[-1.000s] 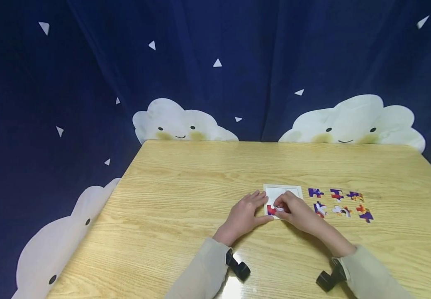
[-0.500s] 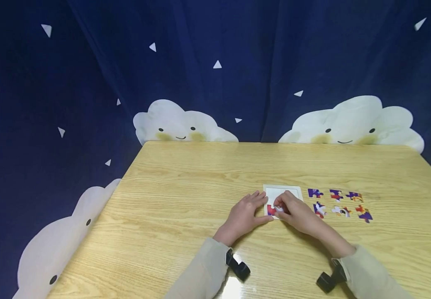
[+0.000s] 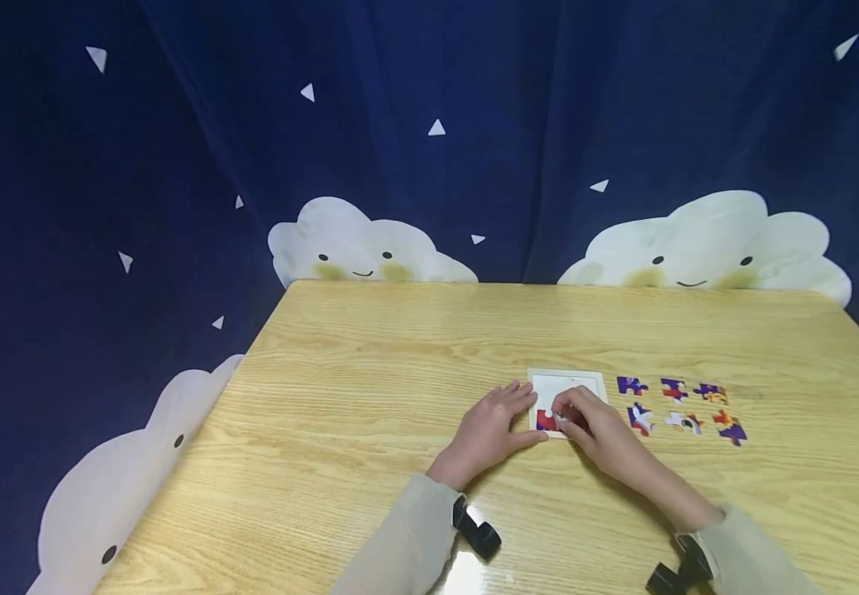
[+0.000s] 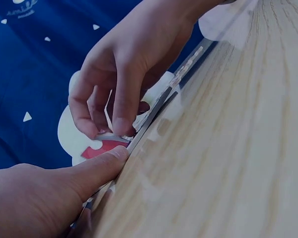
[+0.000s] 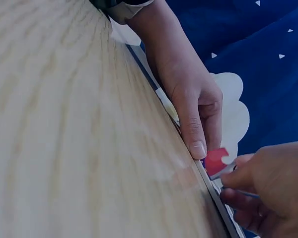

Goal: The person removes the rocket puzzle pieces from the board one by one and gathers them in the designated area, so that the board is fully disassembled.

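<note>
Right of centre, my right hand pinches a puzzle piece. My left hand, thumb wide, touches the tray.

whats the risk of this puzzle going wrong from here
The right hand pinches a puzzle piece beside the red piece, so it might nudge that one out of line. The tray could slide if the left hand at its edge eases off. The right forearm may also brush the nearest loose piece.
</note>
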The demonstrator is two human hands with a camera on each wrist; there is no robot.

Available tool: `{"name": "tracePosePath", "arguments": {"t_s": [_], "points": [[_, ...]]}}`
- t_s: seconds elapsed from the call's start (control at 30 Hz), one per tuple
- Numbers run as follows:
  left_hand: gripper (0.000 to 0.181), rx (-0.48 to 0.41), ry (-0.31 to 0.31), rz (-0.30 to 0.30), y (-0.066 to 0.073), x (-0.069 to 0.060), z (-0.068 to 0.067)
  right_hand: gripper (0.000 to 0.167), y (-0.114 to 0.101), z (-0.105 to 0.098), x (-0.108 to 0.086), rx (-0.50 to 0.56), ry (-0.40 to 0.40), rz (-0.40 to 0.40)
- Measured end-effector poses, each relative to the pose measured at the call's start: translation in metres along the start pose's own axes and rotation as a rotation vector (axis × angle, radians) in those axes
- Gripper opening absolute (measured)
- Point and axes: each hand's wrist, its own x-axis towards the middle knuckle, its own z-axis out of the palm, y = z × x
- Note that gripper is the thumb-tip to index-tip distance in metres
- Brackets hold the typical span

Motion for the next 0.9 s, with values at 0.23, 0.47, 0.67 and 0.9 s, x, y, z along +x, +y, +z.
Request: {"name": "tracePosePath", "arguments": {"t_s": [0.23,0.47,0.67,0.9], "points": [[0.06,0.001,-0.003,-0.009,0.0,0.0,-0.001,0.024,0.0,-0.001,-0.001,0.101,0.042,0.055],[0.061,-0.001,-0.017,-0.012,0.0,0.0,0.0,0.019,0.001,-0.005,-0.002,0.171,0.041,0.199],[0.062,-0.008,-0.029,-0.011,0.0,0.0,-0.001,0.015,0.004,-0.009,-0.005,0.199,0.02,0.257],[0.061,-0.015,-0.016,-0.01,0.0,-0.001,-0.001,0.015,0.003,-0.016,-0.011,0.241,0.027,0.266]]}}
